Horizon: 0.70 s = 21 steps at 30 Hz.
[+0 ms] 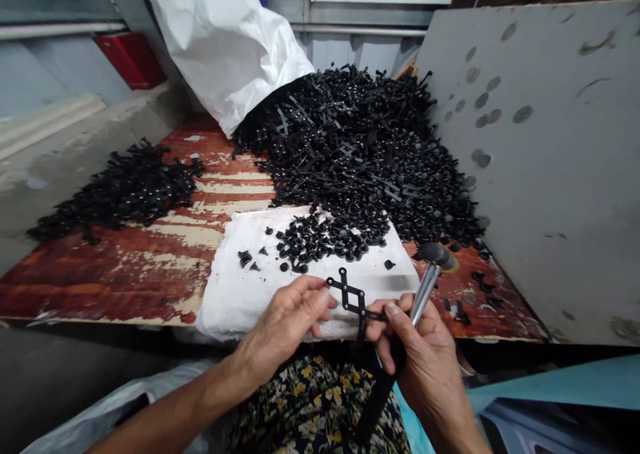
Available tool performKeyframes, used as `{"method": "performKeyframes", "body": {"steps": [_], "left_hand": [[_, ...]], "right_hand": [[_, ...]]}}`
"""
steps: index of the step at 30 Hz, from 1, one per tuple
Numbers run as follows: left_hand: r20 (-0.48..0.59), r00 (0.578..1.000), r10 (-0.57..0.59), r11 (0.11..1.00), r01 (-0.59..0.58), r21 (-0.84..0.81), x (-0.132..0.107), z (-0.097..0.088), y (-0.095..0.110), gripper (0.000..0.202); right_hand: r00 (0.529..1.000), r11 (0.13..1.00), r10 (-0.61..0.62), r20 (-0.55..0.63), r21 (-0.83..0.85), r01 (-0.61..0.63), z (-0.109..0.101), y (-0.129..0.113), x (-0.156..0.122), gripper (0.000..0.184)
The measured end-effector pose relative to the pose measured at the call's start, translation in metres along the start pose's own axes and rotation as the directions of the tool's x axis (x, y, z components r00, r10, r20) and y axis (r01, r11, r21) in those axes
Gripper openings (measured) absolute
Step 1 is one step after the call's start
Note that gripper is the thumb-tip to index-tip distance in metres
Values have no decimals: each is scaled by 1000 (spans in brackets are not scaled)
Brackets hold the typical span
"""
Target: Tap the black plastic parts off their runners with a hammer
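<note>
A black scissor linkage (353, 299) of riveted crossed strips hangs partly spread over the front edge of a white cloth (227, 301). My right hand (423, 347) grips its right end between the fingers, and also holds a hammer (425, 294) with a metal shaft, round head up and dark handle slanting down. At the linkage's left end is my left hand (290, 321), its index fingertip at the end hole and its fingers loosely curved and apart. Small black flat-headed pegs (320, 241) lie heaped on the cloth in front of both hands.
Behind the cloth rises a big pile of black linkages and pegs (360, 141), spilling from a white sack (235, 41). Another black heap (130, 187) lies left on the worn red-brown tabletop (125, 267). A grey board (540, 174) walls the right side. Loose black pieces (457, 311) lie near the hammer.
</note>
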<state>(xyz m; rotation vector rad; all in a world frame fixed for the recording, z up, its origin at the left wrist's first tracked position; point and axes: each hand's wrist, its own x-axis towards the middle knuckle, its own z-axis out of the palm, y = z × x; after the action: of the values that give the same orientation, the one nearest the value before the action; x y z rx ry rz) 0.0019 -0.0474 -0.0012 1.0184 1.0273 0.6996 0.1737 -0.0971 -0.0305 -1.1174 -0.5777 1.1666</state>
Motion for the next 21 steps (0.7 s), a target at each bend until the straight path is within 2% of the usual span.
{"method": "performKeyframes", "body": {"steps": [2,4,9,12,17,21], "left_hand": [[74,997,-8,1000,9,-8,-6,6,-3,37],[83,996,-15,997,21,-72,-7,14,-4,36],[-61,998,-2,982,-10,-188,-4,25,-6,40],[-75,997,-5,986,-7,-167,-5,22,-9,40],[-51,998,34,999,-36,-41,-11,8,-13,39],[-35,999,11,1000,-11,2,-16,0,-16,40]], "right_hand": [[1000,1000,12,28,-9,-11,-1,3,-1,36],[999,1000,26,45,-14,-25,1,6,-3,35],[997,997,75,24,-26,-74,10,11,-12,37],[987,991,127,97,-62,-121,16,13,-16,40],[962,978,189,196,-121,-168,22,19,-19,38],[953,976,202,225,-125,-178,28,28,-20,35]]}}
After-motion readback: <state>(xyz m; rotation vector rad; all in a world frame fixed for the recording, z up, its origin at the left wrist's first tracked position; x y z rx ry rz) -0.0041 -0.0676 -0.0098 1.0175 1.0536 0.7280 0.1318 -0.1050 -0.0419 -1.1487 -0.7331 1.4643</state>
